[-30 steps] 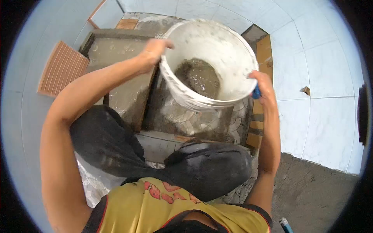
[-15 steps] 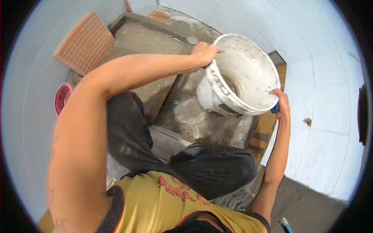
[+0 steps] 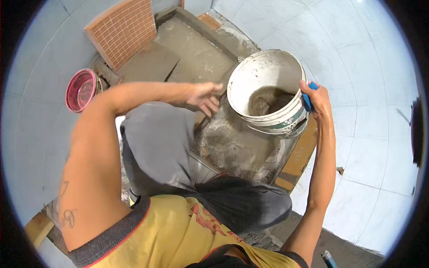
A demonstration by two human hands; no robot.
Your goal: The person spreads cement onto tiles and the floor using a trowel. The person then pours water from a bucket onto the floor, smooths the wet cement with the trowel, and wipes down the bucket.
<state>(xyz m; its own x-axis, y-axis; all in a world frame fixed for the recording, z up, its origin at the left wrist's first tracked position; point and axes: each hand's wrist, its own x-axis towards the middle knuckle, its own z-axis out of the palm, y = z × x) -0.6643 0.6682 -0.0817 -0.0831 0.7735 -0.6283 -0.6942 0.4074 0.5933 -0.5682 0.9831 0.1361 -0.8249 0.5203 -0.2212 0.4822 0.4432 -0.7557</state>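
Observation:
A white, dirt-streaked bucket [image 3: 241, 96] tilts toward me on the wet floor, murky water showing in its bottom. My right hand [image 3: 319, 99] is closed on the right side of its rim. Under that palm, against the bucket, is a small blue object [image 3: 307, 100], partly hidden, perhaps a sponge. My left hand [image 3: 203, 97] is off the bucket, a short way left of its rim, with fingers spread and somewhat blurred. It holds nothing.
A brown tile with a gridded back [image 3: 123, 33] leans at the left wall. Beside it sits a pink basin [image 3: 80, 91]. Wet grey cement [image 3: 196, 42] covers a slab behind. A yellowish board [image 3: 299, 149] lies at right, and a blue-tipped rod [image 3: 328, 258] at bottom right.
My left hand has let go of the bucket's left rim and moved left and down. The bucket has shifted a little and tips differently, its water now visible. My right hand stays on the rim.

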